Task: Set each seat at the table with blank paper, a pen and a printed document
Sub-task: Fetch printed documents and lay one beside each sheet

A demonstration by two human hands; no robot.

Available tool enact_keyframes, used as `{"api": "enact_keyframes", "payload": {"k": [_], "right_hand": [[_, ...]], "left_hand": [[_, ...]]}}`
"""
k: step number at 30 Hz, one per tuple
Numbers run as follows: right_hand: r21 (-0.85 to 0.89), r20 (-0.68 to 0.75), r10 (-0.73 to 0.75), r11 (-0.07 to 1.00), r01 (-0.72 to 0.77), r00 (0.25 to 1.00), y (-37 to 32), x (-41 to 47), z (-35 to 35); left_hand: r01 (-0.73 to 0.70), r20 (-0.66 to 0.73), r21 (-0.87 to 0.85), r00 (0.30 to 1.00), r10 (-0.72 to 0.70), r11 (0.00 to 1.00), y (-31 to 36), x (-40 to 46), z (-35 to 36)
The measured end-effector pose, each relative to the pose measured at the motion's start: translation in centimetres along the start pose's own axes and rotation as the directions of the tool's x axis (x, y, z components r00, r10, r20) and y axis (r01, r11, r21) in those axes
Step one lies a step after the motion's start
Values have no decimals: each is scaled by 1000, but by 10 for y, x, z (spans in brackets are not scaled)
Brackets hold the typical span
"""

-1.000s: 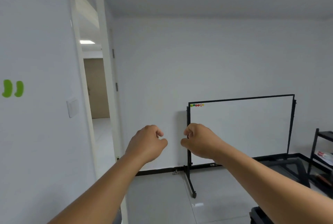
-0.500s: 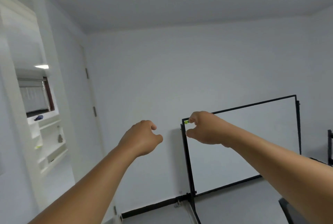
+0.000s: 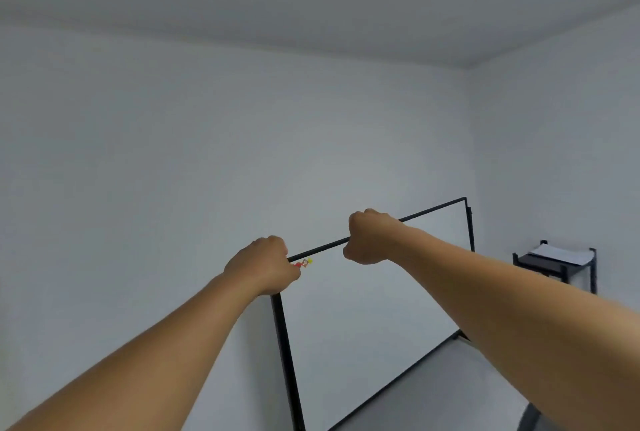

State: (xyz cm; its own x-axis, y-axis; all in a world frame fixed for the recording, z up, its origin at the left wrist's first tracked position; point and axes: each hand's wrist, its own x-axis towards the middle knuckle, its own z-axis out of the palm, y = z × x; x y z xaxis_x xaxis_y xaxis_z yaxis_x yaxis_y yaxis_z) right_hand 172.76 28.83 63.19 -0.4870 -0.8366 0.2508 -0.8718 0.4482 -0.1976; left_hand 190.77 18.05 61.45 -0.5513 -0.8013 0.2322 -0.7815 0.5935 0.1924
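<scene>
Paper (image 3: pixel 554 253) lies on a shelf (image 3: pixel 540 262), well apart from both hands' curled fingers (image 3: pixel 350 252).

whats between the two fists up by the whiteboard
In the head view, between the left hand and right hand runs the whiteboard top frame edge, with small coloured magnets just below it.
</scene>
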Motion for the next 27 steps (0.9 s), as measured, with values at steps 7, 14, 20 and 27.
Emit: {"api": "enact_keyframes", "payload": {"k": [7, 14, 20, 27], "right_hand": [[-196, 17, 108, 975, -102, 994, -8, 108, 27], [-299, 7, 218, 932, -206, 976, 33, 183, 50], [-313, -4, 313, 902, -299, 950, 107, 250, 49], [-275, 16, 451, 860, -429, 893, 201, 346, 49]], "left_hand": [[-150, 110, 18, 983, 148, 988, -22, 153, 28], [-319, 149, 23, 938, 313, 947, -2, 274, 55], [-401, 233, 29, 894, 384, 916, 46, 363, 82], [-491, 257, 11, 843, 472, 871, 130, 478, 114]]}}
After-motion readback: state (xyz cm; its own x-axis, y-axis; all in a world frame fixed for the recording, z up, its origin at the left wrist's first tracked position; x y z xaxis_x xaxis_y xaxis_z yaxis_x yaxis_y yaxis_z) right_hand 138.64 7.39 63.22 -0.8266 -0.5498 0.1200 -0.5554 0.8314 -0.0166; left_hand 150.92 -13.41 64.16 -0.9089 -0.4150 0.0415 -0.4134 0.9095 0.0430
